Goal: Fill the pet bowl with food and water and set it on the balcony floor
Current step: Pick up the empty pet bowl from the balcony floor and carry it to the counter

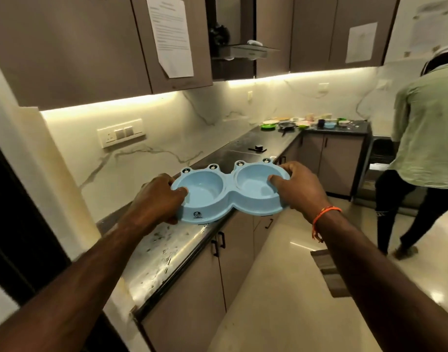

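Above the wet counter (152, 260) edge, the left hand (157, 199) and right hand (297, 189) each grip one end of the blue bowl (230, 193), thumbs hooked inside both empty cups. Its long axis runs left-right, frog eyes pointing away. Farther off, a person (426, 138) stands.

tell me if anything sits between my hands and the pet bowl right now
Nothing does. The left hand and right hand already grip the two ends of the blue pet bowl, thumbs hooked over its rim. Both cups look empty.
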